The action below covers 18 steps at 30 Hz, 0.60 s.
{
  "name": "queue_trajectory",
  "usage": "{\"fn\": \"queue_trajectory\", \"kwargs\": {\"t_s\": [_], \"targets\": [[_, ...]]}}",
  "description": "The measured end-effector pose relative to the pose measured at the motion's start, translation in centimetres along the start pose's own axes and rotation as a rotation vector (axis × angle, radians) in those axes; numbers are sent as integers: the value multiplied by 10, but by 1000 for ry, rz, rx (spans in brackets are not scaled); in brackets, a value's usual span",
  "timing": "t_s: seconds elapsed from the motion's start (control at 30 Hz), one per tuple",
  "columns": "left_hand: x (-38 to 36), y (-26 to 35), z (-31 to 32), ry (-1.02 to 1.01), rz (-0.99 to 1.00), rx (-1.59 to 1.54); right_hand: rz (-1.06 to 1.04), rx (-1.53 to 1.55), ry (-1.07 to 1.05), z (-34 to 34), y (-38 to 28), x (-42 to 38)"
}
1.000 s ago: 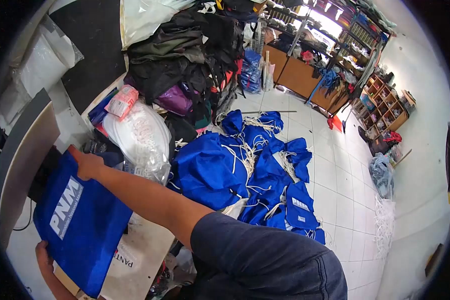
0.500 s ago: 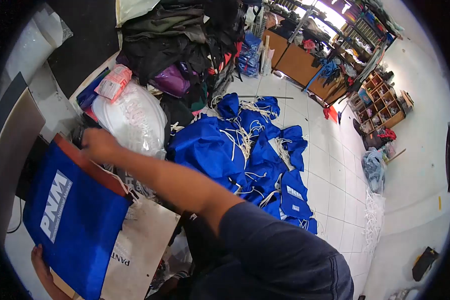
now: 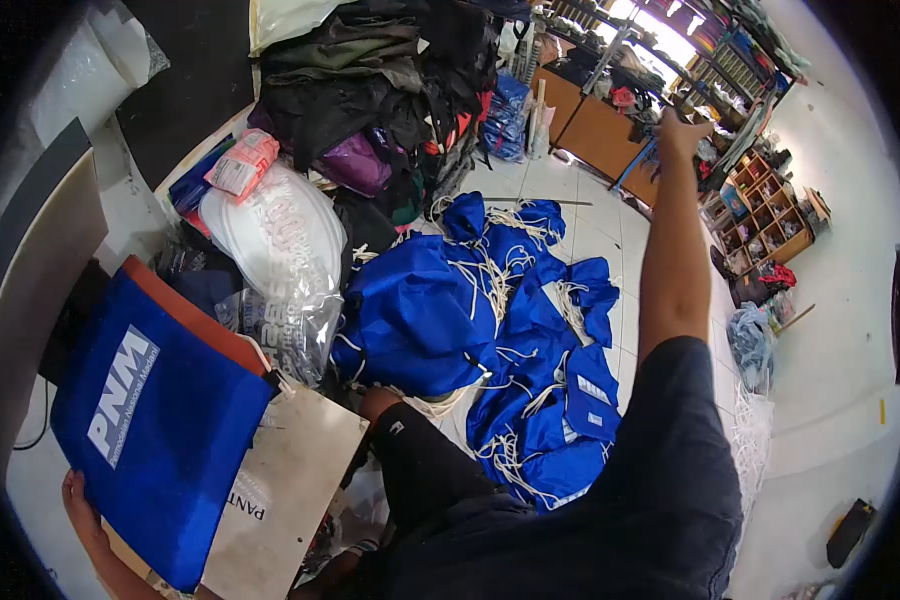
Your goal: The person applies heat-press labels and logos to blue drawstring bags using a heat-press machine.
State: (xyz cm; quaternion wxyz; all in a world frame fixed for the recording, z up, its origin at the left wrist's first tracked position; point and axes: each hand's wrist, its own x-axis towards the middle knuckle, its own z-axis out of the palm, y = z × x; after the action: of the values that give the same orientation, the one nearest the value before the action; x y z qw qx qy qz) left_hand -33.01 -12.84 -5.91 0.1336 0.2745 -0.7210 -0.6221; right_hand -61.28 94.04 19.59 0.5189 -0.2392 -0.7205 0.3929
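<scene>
A blue bag with white PNM lettering lies tilted at the lower left, over a reddish-brown board that shows along its upper edge. White cord hangs at the bag's right corner. My left hand grips the bag's lower left edge, its fingers partly hidden. My right hand is stretched far out at the upper right, fingers apart, with nothing visible in it. Beneath the bag is a light board with printed letters.
Blue drawstring bags are heaped on the tiled floor. Dark cloth and a clear plastic package lie beyond the board. A wooden compartment shelf stands at the right, and a grey panel at the left.
My right hand has left the bag's upper edge and swung far to the upper right, its fingers now apart. My left hand stays at the bag's edge. The view has shifted slightly.
</scene>
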Motion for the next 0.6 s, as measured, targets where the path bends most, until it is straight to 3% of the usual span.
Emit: {"fn": "queue_trajectory", "kwargs": {"t_s": [0.07,0.1,0.13,0.2,0.23,0.27,0.3,0.33,0.37,0.4,0.5,0.53,0.57,0.6], "targets": [[0,5,6,33,-27,18,60,-21,240,-18,-7,39],[-2,6,6,80,-53,32,93,330,158,-24,-20,32],[12,-4,0,82,-12,33,-74,230,209,-23,-21,46],[8,-10,0,148,20,54,-29,376,90,-3,9,93],[-11,14,17,172,-21,212,-193,48,-126,8,-13,72],[-20,24,24,162,-64,223,-187,111,-181,25,-18,36],[-13,8,19,223,-25,173,-140,5,-392,40,-30,10],[-15,14,20,226,-83,232,-309,-104,-528,63,-42,-23],[-11,2,17,260,55,235,-300,-92,-643,87,-51,-55],[-37,32,41,296,-17,254,-340,-105,-720,100,-81,-116],[-22,13,45,340,102,186,-595,151,-1033,162,-102,-250],[-28,23,53,378,71,262,-676,263,-1093,168,-118,-305],[-30,26,56,419,61,296,-806,109,-1122,151,-156,-365],[-32,29,61,453,50,329,-740,178,-1284,159,-158,-410]]}}
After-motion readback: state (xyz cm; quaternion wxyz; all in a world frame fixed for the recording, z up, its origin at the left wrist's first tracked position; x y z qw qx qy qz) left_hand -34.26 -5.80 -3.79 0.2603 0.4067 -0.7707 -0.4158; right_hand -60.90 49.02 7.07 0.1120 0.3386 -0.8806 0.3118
